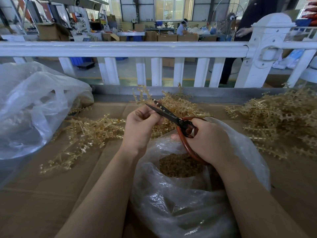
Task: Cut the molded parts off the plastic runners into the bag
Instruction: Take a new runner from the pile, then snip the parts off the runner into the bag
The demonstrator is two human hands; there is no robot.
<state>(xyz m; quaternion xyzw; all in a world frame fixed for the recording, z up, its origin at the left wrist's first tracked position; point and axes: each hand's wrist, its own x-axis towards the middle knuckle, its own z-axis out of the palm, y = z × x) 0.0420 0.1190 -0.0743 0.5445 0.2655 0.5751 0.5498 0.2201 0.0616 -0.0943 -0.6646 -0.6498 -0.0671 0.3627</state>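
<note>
My right hand [208, 140] grips the red handles of black scissors [167, 115], whose blades point up and left. My left hand [140, 125] pinches a thin plastic runner piece [158, 104] with pale parts on it, held between the slightly parted blades. Directly below both hands an open clear plastic bag [171, 200] holds a heap of tan cut parts [180, 166]. Tan runners lie in piles on the cardboard: one left of my hands [85, 131], one behind them [180, 103], and a large one at the right [283, 121].
A second, larger clear bag [30, 107] sits at the left on the cardboard-covered table [42, 194]. A white railing [123, 48] runs across behind the table. Beyond it are boxes, a seated person and another person standing at the right.
</note>
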